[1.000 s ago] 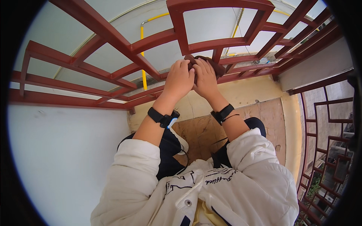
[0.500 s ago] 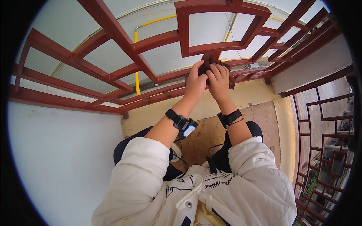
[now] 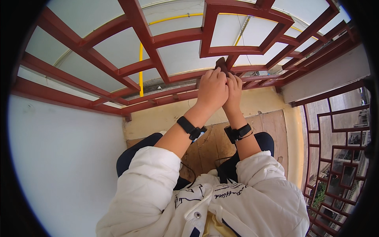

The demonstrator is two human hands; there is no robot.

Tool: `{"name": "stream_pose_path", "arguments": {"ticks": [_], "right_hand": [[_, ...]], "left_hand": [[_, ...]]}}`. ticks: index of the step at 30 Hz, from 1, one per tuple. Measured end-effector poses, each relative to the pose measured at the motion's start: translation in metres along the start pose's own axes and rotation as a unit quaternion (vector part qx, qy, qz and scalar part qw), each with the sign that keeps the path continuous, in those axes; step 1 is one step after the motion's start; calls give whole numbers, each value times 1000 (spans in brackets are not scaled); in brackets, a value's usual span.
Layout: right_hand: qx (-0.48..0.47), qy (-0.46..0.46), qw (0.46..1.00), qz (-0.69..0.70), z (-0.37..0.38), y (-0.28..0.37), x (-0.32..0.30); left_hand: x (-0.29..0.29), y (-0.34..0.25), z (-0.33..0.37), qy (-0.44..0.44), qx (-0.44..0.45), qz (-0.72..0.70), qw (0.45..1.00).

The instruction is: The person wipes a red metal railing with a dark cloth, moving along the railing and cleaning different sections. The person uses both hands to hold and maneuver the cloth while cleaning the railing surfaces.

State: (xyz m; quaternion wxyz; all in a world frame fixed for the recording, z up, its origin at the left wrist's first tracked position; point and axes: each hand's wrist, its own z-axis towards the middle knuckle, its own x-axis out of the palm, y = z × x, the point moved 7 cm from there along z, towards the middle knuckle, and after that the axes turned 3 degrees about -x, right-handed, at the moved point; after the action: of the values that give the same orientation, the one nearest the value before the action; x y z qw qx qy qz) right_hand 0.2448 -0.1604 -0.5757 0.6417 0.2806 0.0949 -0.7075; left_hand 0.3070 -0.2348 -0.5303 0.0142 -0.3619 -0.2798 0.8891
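Both my hands are together at the lower part of a red metal lattice railing (image 3: pixel 233 51). A dark brown cloth (image 3: pixel 222 64) sticks up past my fingers, beside a short upright bar of the railing. My left hand (image 3: pixel 212 90) is closed on the cloth, its back turned toward me and covering most of the cloth. Pressed against it, my right hand (image 3: pixel 233 91) has its fingers curled around the same cloth on the right. The fingertips of both hands are partly hidden.
White wall (image 3: pixel 63 158) stands at the left, and a low pale wall (image 3: pixel 323 79) at the right. More lattice (image 3: pixel 333 126) drops away on the right over a paved area. A yellow pipe (image 3: pixel 141 71) runs beyond the railing. Brown floor tiles (image 3: pixel 209 142) lie below my arms.
My left hand has turned over the cloth, its back now facing me and closer to the right hand. The cloth is bunched smaller. The view has shifted slightly, moving the railing rightward.
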Motion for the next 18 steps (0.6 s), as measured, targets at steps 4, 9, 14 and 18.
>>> {"name": "stream_pose_path", "arguments": {"ticks": [4,9,14,18], "right_hand": [[-19,69,995,-67,22,27,31],[117,246,953,130,45,64,99],[364,28,737,568,63,119,90],[396,-70,525,750,89,134,67]], "left_hand": [[-52,8,12,110,-41,92,989],[-145,11,22,-78,27,84,993],[-197,16,20,-211,68,86,971],[-212,19,14,-242,73,47,966]]}}
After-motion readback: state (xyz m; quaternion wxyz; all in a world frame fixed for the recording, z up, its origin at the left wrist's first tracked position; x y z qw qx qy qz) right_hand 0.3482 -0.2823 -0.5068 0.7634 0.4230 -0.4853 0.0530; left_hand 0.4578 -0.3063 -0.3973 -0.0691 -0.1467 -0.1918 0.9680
